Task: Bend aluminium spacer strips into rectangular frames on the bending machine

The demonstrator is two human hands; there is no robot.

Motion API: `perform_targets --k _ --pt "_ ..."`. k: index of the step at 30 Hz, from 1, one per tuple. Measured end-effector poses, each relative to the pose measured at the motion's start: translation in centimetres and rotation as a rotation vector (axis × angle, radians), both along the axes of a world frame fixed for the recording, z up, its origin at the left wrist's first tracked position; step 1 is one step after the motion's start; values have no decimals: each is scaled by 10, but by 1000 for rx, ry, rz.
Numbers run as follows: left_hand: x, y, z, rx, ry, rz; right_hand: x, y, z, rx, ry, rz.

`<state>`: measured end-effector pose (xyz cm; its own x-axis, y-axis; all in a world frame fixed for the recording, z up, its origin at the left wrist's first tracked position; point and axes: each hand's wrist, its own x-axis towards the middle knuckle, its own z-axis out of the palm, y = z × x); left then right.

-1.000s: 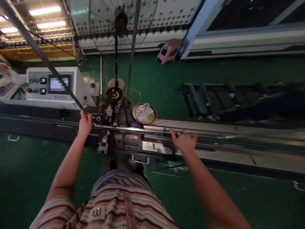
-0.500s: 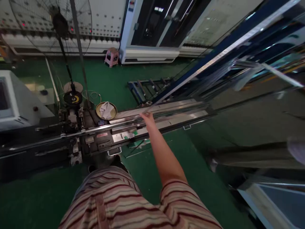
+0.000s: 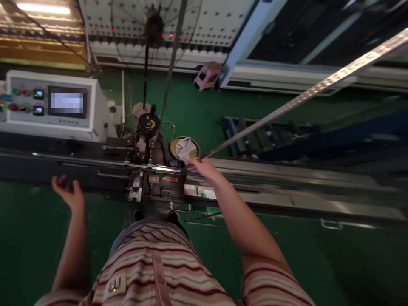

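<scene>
My left hand (image 3: 69,194) hangs over the near edge of the dark machine bed (image 3: 91,174). Its fingers are curved and apart, with nothing in them. My right hand (image 3: 202,168) is closed at a narrow metal strip (image 3: 168,169) lying along the machine, right of the guide rollers (image 3: 149,165). A long perforated metal strip (image 3: 287,106) slants from beside this hand toward the upper right; whether the two are one piece I cannot tell. Just behind my right fingers stands a round yellowish tray (image 3: 173,149) with a crumpled pale cloth (image 3: 185,148) in it.
A control box (image 3: 72,102) with a screen and buttons stands at left. Behind the machine are a handwheel (image 3: 148,123), a wire fan (image 3: 154,25) and a pink stool (image 3: 208,75). A handle (image 3: 180,208) juts from the machine's near side; metal rails (image 3: 302,195) extend right.
My view has swung left. My right hand has moved left along the machine, close to the tray. My left hand and the control box's screen have come into view.
</scene>
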<state>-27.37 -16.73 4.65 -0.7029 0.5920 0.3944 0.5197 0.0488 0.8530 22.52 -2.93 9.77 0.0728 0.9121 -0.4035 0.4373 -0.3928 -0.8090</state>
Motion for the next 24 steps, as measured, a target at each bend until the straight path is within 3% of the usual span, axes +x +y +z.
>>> perform_targets --k 3,5,7,13,18,21,24 --pt "22 -32 -55 0 -112 50 -43 9 -10 27 -70 134" --pt "22 -48 -74 -18 -165 54 -72 14 -15 62 -117 235" --pt "12 -62 -81 -43 -147 57 -102 18 -17 111 -145 324" --pt "-32 -85 -77 -81 -36 79 -203 22 -5 175 -242 469" --pt "-40 -63 -66 -118 -44 -1 -286 23 1 240 -250 513" --pt "-37 -22 -53 -45 -343 -28 -321 21 4 287 -198 510" --pt "-36 26 -37 45 -787 10 -328 19 13 300 -132 478"
